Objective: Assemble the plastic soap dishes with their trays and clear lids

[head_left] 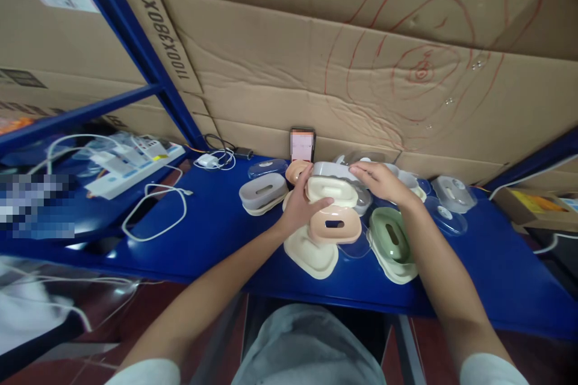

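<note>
A cream oval plastic box [332, 190] is being gripped by the left hand [301, 204] and right hand [382, 183], directly above a peach oval plastic box [335, 225]. Slippage is being risked: crowded neighbours, including the green oval plastic box [391, 240] right of the peach one, could be knocked off the blue metal shelf [217, 228].

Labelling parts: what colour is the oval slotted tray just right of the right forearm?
Pale green oval plastic tray on a cream base, clearest in the head view.

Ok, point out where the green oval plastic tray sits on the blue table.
In the head view, the green oval plastic tray lies right of centre on the blue table, just under the right hand's wrist, beside the peach oval tray.
</note>
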A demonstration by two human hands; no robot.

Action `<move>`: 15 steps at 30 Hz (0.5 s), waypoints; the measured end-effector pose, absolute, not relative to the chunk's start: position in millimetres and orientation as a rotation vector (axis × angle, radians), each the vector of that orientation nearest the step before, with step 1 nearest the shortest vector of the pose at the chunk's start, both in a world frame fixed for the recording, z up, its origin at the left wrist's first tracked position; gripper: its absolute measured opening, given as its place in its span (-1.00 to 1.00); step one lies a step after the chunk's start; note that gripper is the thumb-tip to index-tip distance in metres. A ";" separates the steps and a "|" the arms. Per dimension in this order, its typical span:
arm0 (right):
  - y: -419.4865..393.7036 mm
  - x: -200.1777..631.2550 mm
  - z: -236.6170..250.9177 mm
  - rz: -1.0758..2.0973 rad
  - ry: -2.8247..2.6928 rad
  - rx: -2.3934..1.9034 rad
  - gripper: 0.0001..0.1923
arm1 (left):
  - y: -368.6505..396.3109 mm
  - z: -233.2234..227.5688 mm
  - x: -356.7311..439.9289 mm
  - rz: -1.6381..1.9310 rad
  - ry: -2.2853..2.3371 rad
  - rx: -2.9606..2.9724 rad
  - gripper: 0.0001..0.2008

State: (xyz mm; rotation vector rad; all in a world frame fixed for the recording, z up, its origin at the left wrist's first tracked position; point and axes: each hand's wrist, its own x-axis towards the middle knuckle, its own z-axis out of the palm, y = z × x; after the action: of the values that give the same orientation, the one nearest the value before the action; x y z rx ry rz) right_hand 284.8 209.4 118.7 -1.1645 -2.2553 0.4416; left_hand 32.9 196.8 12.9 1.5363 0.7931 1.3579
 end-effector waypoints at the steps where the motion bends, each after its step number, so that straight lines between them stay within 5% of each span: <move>1: 211.5 289.7 119.3 0.380 -2.249 -1.182 -0.48 | 197.7 12.4 32.4 1.383 0.799 1.610 -0.04; 9: 227.0 324.5 108.0 0.087 -2.315 -1.301 -0.70 | 201.7 1.9 23.7 1.186 1.154 2.130 -0.33; 15: 211.2 414.4 136.6 -0.009 -1.900 -1.952 -0.60 | 196.3 0.5 26.1 1.116 1.123 2.247 -0.39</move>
State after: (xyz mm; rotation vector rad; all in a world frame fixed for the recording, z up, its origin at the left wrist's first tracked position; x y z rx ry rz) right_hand 414.4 211.2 136.6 -1.9518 -1.8996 -0.0092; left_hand 26.1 196.3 0.5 2.2465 1.1233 1.1155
